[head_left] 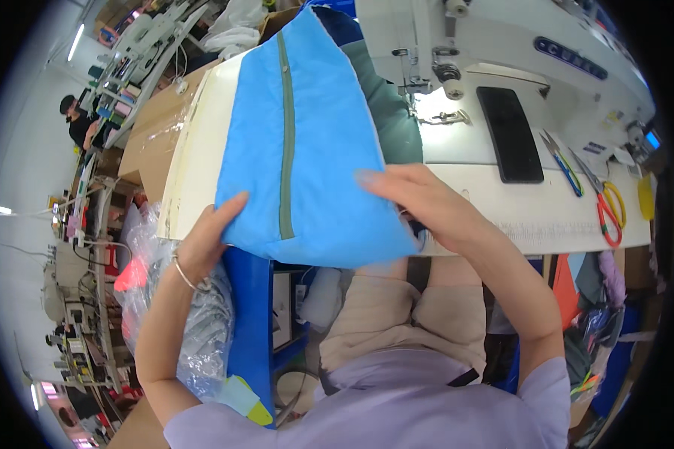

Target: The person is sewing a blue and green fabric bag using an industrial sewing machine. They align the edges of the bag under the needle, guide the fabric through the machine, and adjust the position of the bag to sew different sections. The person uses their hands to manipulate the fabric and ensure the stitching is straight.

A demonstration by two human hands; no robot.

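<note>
A bright blue fabric piece [326, 142] with an olive-green zipper [287, 150] running down it lies over the front of the sewing table. My left hand [206, 236] grips its lower left edge, thumb on top and the other fingers hidden under the cloth. At the right edge my right hand [427, 198] holds the same fabric; its fingertips are slightly blurred, and some fingers are beneath. The near edge of the cloth hangs over the table edge above my lap. A dark green cloth [388, 105] sits behind it, beside the presser foot [443, 117] of the sewing machine [517, 37].
On the table's right side are a black phone [511, 135], small blue-green snips [565, 165] and scissors [608, 209] with red and yellow handles. Clear plastic bags [202, 322] and a blue cabinet [249, 299] stand at the left. Another person [82, 123] is far left.
</note>
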